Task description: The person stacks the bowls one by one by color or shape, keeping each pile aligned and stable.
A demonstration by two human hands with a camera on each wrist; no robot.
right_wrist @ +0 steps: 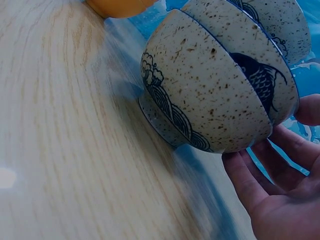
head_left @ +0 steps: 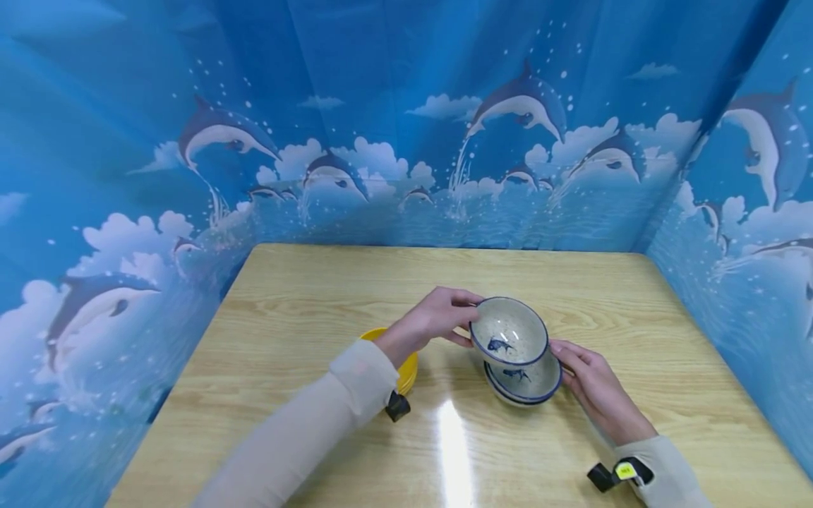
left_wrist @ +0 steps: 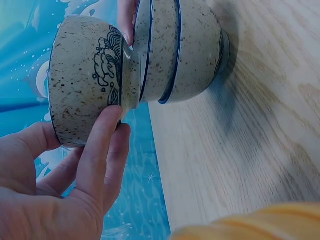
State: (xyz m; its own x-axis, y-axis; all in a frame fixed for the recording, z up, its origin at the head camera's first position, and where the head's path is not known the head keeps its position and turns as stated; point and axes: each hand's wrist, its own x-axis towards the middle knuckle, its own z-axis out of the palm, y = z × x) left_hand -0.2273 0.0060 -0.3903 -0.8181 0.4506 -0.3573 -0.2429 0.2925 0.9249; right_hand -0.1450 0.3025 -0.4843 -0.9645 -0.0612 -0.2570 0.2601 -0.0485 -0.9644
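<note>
My left hand (head_left: 444, 315) grips a speckled ceramic bowl (head_left: 508, 328) with a blue rim, thumb by the rim and fingers along its side. That bowl is raised and tilted over two similar nested bowls (head_left: 528, 384) standing on the table. In the left wrist view the foot of the held bowl (left_wrist: 82, 80) lies at the mouth of the nested ones, partly hidden. My right hand (head_left: 593, 384) holds the nested bowls at their right side. The right wrist view has its fingertips on the lower bowl (right_wrist: 200, 85) and its thumb by the upper bowl's rim.
Yellow stacked dishes (head_left: 408, 370) stand on the wooden table (head_left: 305, 303), partly hidden behind my left forearm. A blue dolphin-print curtain (head_left: 381, 106) hangs along the table's back and sides.
</note>
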